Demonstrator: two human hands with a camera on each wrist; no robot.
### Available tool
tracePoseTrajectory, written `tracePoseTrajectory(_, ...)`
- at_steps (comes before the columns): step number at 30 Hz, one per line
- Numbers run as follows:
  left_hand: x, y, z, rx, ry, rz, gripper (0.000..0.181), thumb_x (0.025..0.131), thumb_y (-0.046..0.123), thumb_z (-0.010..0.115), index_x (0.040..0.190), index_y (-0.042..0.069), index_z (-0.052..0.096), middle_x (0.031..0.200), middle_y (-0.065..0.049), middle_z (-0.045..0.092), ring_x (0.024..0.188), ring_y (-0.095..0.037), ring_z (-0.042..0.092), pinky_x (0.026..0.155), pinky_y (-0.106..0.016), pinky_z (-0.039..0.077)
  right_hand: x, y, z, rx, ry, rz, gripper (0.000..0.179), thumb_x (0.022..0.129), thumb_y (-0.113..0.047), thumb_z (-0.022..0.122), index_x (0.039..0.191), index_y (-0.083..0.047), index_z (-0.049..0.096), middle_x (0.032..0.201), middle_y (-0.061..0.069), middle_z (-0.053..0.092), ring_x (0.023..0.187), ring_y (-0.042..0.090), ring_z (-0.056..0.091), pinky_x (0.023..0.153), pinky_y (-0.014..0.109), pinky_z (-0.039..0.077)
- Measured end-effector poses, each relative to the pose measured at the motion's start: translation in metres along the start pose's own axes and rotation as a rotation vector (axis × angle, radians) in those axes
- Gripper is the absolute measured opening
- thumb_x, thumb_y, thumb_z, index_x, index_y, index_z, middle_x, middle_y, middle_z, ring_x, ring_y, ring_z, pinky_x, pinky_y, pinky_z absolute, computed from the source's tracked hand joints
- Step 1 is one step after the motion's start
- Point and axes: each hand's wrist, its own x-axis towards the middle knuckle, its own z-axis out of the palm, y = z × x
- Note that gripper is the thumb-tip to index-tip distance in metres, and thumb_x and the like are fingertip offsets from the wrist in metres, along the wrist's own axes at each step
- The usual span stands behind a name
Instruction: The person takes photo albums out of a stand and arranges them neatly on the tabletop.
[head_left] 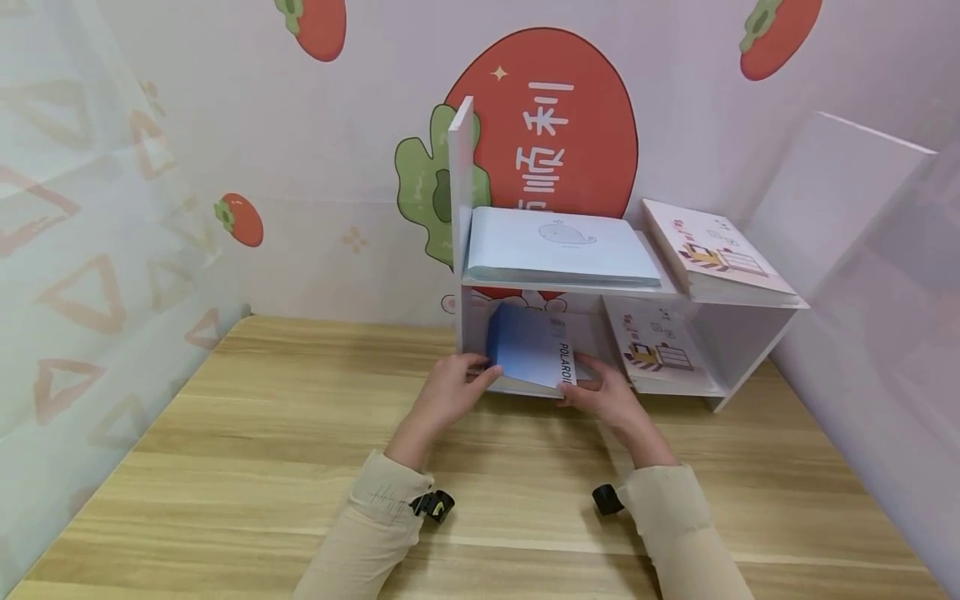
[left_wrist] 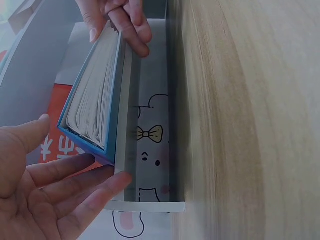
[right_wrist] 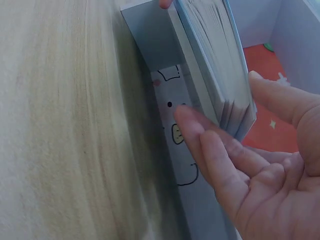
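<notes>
A blue photo album (head_left: 528, 346), with POLAROID printed on its cover, lies in the lower left compartment of a white desktop shelf (head_left: 570, 289). Its page edges (left_wrist: 92, 95) face outward in the left wrist view. At the album's left end, my left hand (head_left: 448, 387) touches the near corner with fairly straight fingers; its thumb stands off the cover. My right hand (head_left: 611, 402) holds the right end, thumb (right_wrist: 280, 97) against the cover and fingers (right_wrist: 220, 160) around the near corner. The album sits slightly skewed to the shelf's front edge.
A pale album with a whale (head_left: 566, 237) lies on the upper left shelf. Cream albums with a shop drawing lie upper right (head_left: 720, 250) and lower right (head_left: 656, 350). Upright white panels (head_left: 461, 183) bound the shelf. Beneath it is a wood-grain table (head_left: 300, 433).
</notes>
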Motion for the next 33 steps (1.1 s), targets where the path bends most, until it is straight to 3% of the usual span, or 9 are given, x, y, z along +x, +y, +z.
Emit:
tracePoseTrajectory(5, 0.001, 0.000, 0.000, -0.003, 0.002, -0.012, 0.046, 0.096, 0.032, 0.066, 0.126, -0.002, 0.064, 0.124, -0.021, 0.067, 0.107, -0.029, 0.070, 0.089, -0.041, 0.058, 0.000, 0.001, 0.000, 0.141, -0.069, 0.021, 0.081, 0.099, -0.011, 0.060, 0.159, -0.003, 0.006, 0.137, 0.037, 0.051, 0.104, 0.032, 0.071, 0.101, 0.036, 0.052)
tracePoseTrajectory(13, 0.003, -0.002, 0.002, -0.027, 0.001, -0.043, 0.050, 0.096, 0.035, 0.066, 0.129, -0.003, 0.062, 0.128, -0.022, 0.064, 0.110, -0.031, 0.069, 0.090, -0.041, 0.058, 0.004, 0.004, 0.001, 0.273, -0.096, 0.044, 0.082, 0.098, 0.000, 0.056, 0.159, -0.004, 0.002, 0.132, 0.033, 0.055, 0.094, 0.021, 0.073, 0.092, 0.027, 0.056)
tracePoseTrajectory(24, 0.005, 0.000, 0.001, -0.034, -0.018, -0.081, 0.061, 0.089, 0.029, 0.076, 0.137, -0.003, 0.054, 0.134, -0.021, 0.062, 0.110, -0.031, 0.068, 0.091, -0.041, 0.057, 0.004, 0.008, 0.000, 0.218, -0.107, -0.002, 0.087, 0.095, 0.005, 0.056, 0.160, -0.009, 0.000, 0.139, 0.038, 0.047, 0.100, 0.026, 0.071, 0.099, 0.036, 0.053)
tracePoseTrajectory(33, 0.003, -0.003, -0.001, -0.066, -0.060, -0.074, 0.067, 0.088, 0.027, 0.077, 0.141, -0.002, 0.050, 0.137, -0.020, 0.060, 0.108, -0.032, 0.068, 0.090, -0.040, 0.057, 0.002, 0.011, 0.000, 0.211, -0.159, -0.009, 0.089, 0.095, 0.005, 0.057, 0.159, -0.009, -0.003, 0.132, 0.037, 0.053, 0.096, 0.029, 0.072, 0.092, 0.035, 0.057)
